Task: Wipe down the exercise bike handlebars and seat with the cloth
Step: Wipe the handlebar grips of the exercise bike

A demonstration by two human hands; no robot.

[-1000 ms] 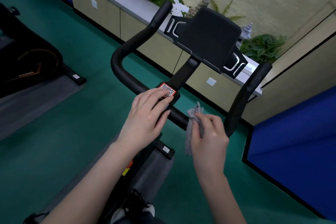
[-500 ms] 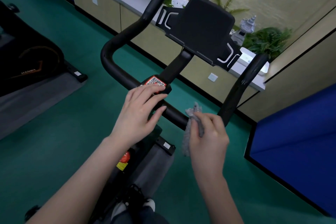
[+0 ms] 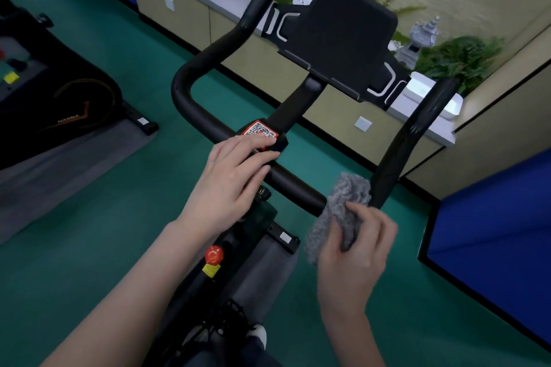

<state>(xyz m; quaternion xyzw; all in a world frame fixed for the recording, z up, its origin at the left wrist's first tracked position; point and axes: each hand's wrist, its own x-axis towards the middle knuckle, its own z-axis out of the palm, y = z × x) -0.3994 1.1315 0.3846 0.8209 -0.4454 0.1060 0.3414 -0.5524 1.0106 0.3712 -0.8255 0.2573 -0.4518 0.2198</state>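
Dim, soft, evenly lit; wide-angle edges bend.

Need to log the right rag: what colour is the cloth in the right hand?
Grey, fluffy cloth, gripped by the right hand; head view shows it.

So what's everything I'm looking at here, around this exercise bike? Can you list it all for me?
handlebars: one, black, centre
cloth: one, grey, at the bar's right bend
console holder: one, black, above the handlebars
QR sticker: one, red and white, on the stem
knob: one, red, lower on the frame
second machine: one, black, far left
mats: two, grey, under the machines
plants: several, green, ledge behind
stone lantern: one, grey, among the plants
wall sockets: two, pale, on the beige cabinets
blue panels: two, right and top left
left grip: one, bare hand, resting on the handlebars by the sticker
right grip: one, bare hand, holding the cloth
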